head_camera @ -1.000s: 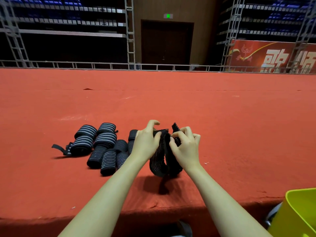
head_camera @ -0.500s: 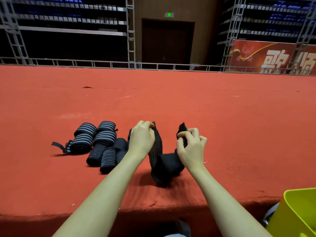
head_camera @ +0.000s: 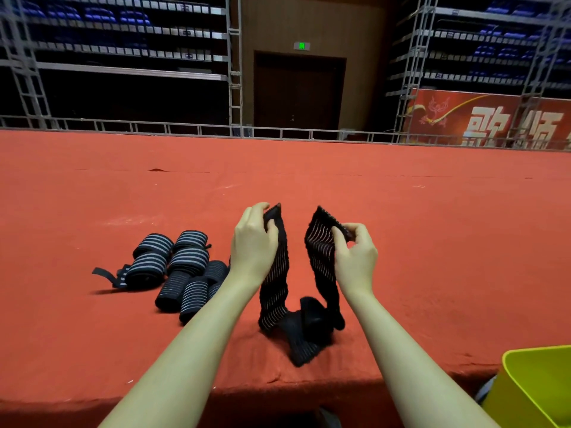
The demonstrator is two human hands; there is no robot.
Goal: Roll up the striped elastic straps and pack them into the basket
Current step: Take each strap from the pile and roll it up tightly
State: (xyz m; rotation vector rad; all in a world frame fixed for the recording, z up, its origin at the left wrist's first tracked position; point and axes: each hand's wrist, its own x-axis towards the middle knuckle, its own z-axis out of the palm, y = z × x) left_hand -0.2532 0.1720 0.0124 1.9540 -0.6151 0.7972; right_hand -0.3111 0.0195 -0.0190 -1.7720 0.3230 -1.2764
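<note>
Strap (head_camera: 275, 273) between both hands

Yellow basket (head_camera: 537, 387) cut off by right and bottom edges (interior mostly unseen); left forearm (head_camera: 197, 338) hides nearest rolled straps (head_camera: 197, 296); banner (head_camera: 491, 118) lettering cropped.

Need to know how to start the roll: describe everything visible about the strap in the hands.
The strap is black, ribbed elastic with thin pale stripes, unrolled. It hangs in a U: left hand grips one raised end, right hand pinches the other. Its crumpled, folded middle rests on the red carpet, near the edge.
</note>
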